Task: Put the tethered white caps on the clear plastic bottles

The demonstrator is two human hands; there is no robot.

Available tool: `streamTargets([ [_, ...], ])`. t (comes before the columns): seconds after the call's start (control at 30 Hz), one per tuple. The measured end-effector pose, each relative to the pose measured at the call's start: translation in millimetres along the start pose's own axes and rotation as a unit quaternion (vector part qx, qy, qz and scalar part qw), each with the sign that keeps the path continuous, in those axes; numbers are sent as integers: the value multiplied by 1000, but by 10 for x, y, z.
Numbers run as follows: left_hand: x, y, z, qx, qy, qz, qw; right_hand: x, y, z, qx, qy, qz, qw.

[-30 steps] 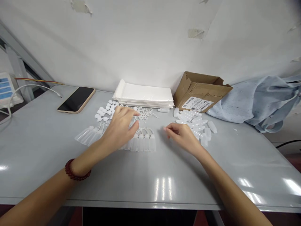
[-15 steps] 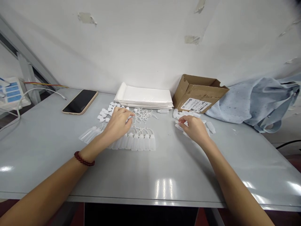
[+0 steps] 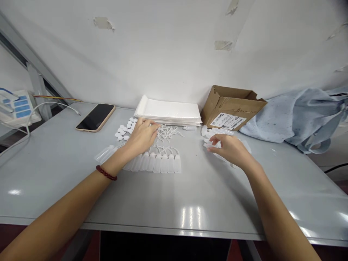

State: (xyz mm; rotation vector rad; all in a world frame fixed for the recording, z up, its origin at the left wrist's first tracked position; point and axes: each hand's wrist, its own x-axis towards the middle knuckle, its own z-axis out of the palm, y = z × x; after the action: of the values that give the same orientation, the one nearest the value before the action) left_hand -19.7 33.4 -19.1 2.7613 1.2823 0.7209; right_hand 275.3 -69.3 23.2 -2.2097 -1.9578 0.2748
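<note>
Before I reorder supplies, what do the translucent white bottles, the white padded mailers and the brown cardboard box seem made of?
The bottles look like matte plastic, probably polyethylene, as light passes through their milky walls. The mailers have a white face and puffy edges, perhaps film or paper, unclear. The box looks like brown corrugated cardboard, with creased flaps.

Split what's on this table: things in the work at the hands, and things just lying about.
In the work:
left hand
right hand
white plastic caps
white cords
row of translucent plastic bottles
loose bottles

Lying about:
smartphone
stack of white padded envelopes
cardboard box
light blue cloth
</note>
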Motion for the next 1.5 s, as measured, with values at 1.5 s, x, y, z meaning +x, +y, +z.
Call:
streamTargets([
  [1.5, -152, 659, -409, -617, -207, -249, 717, -335, -689, 409, 256, 178, -255, 915],
])
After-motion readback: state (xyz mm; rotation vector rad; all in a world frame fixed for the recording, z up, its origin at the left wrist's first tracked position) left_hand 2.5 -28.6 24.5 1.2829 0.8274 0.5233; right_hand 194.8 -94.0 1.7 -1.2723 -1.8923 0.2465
